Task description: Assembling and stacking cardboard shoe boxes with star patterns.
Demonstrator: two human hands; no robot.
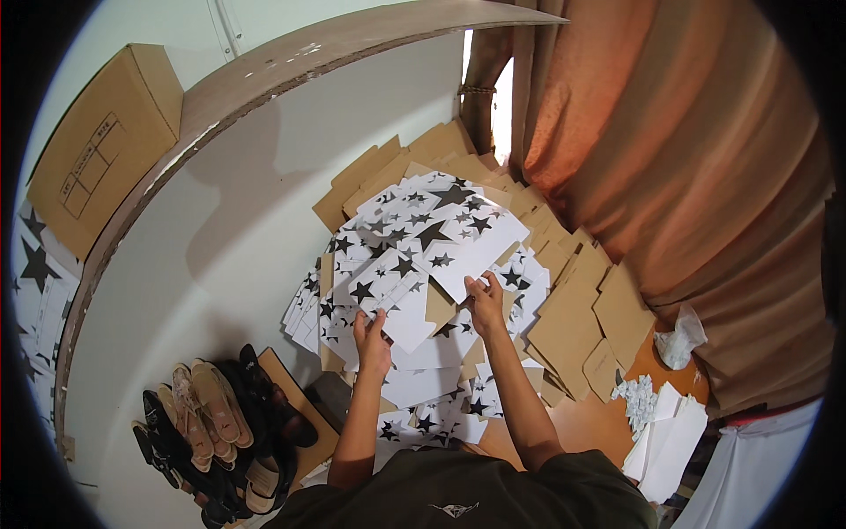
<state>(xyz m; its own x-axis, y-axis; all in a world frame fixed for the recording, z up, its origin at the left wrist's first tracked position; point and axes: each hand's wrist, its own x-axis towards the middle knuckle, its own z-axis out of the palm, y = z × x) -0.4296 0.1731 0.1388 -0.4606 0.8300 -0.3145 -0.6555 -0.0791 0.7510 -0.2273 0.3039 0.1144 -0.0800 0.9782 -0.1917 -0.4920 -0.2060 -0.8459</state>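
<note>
A large heap of flat white cardboard box blanks (394,214) printed with black stars lies before me. My left hand (374,348) is closed, thumb against fingers, on the near left edge of a star-printed white box blank (406,320). Closed in a pinch, my right hand (485,306) grips the near corner of another white box blank (483,252), which has a plain white panel and stars at its far side. Both held pieces lie over the heap, slanted toward each other. Their far edges blend into the other blanks.
Stacked brown cardboard pieces (567,323) fan out behind and right. Several shoes (211,414) stand at lower left. Folded white paper (663,448), paper scraps (636,404) and a clear plastic bag (679,338) sit right. A brown curtain (679,176) hangs beyond; a carton (106,141) rests upper left.
</note>
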